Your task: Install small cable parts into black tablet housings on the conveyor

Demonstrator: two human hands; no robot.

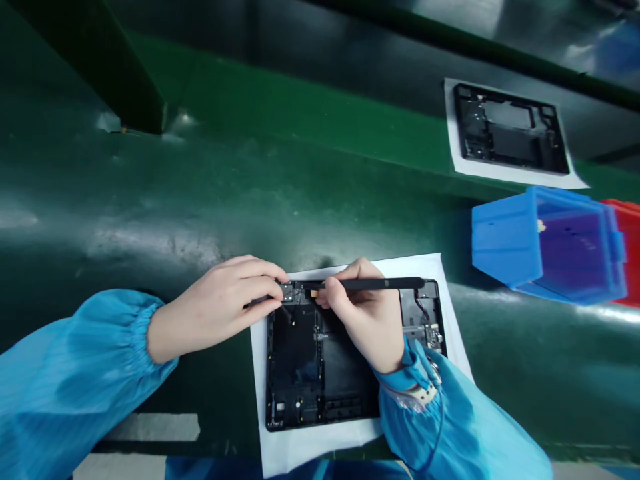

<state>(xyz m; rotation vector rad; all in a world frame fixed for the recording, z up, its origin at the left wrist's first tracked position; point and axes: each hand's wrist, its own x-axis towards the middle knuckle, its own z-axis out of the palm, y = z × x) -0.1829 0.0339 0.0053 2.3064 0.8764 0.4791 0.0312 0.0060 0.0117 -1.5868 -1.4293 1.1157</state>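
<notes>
We have the flat black case (295,363) lying open side up near the worktop's front edge, about midway along it, its own near edge almost in line with ours. Having it so close probably spares us reaching. Beneath it is a white sheet (453,337), which shows past the case on every side and likely guards it from scratches.

Our right hand (367,317) crosses the case, thumb and fingers clamped on a slim black tool (387,284) held like a pen, nearly level along the case's far edge. That low grip seems suited to fine control of the tip, which points at a small board (289,293) near the case's far left corner. Our left hand (227,303) comes in from the left, its fingertips beside that board, perhaps to steady it; thumb and fingers are close together, but we cannot tell whether they pinch anything.

On our right wrist is a pale band (423,395) with a cord, probably for grounding. Beyond the sheet, toward the worktop's right edge, a blue bin (505,241) stands beside a red bin (634,257), apparently within easy reach. Farther back, toward the far right corner, a second case (515,143) rests on another sheet (457,150), well apart from our hands.
</notes>
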